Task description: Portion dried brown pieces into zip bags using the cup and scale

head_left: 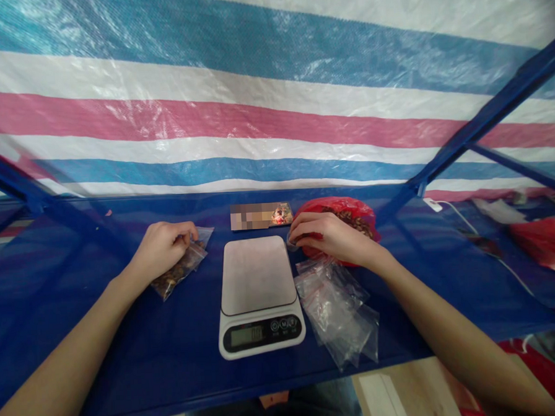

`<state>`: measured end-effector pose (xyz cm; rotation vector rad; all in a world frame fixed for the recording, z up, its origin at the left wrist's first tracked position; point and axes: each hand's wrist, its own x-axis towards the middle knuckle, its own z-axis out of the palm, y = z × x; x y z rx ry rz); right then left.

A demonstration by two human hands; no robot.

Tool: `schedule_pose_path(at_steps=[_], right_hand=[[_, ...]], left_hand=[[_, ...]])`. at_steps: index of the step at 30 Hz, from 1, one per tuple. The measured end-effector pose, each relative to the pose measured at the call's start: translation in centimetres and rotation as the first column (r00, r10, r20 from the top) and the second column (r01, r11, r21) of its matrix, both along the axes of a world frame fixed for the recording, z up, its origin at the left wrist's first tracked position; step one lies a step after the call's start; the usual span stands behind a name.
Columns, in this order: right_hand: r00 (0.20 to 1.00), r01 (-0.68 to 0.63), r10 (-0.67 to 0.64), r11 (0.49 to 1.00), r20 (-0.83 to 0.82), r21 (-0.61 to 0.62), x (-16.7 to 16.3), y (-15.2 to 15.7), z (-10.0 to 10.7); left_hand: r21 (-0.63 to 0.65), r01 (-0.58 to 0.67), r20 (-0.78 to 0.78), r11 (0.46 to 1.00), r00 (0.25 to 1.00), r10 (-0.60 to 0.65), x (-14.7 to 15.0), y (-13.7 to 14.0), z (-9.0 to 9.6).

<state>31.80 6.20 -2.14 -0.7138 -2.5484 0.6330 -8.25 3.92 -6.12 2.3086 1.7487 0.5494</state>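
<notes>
My left hand (165,250) has its fingers curled in a pinch at a small clear zip-lock bag (175,276) that holds brown pieces. The bag lies on the blue shelf, left of a white digital kitchen scale (259,277). Nothing rests on the scale's plate. My right hand (328,235) is over the near left side of a red plastic bag (312,205), which is open and full of brown pieces. Its fingers are bent together, and something small and see-through shows at the tips. Several flat, clear zip-lock bags (341,316) lie below that hand.
Behind the scale lies a phone-like screen (281,214), partly blurred out. Blue metal bars (482,119) slant up on both sides. A striped plastic sheet (254,116) hangs behind the shelf (174,362). More red plastic (547,243) and a white cable (498,258) are at right.
</notes>
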Motion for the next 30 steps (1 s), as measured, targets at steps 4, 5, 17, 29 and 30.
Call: schedule_pose_path(at_steps=[4,5,17,29,30], right_hand=[[0.999,0.037,-0.037,0.999,-0.018,0.020,-0.5,-0.1,0.1],[0.999,0.044,-0.044,0.999,-0.018,0.029,-0.6,-0.1,0.1],[0.996,0.065,-0.070,0.995,0.061,0.082,-1.2,-0.3,-0.1],[0.993,0.070,-0.079,0.993,0.092,0.100,-1.0,-0.1,-0.3],[0.993,0.070,-0.079,0.992,0.088,0.103,-1.0,-0.1,-0.3]], left_hand=[[-0.028,0.007,-0.027,1.000,1.000,-0.008,0.2,-0.2,0.3],[-0.032,0.007,-0.029,0.999,1.000,-0.008,0.3,-0.2,0.3],[-0.029,0.001,-0.043,1.000,0.999,-0.002,0.6,-0.3,0.5],[-0.022,0.005,-0.056,1.000,0.998,-0.006,0.6,-0.2,0.4],[-0.023,0.003,-0.060,1.000,0.998,-0.005,0.6,-0.2,0.4]])
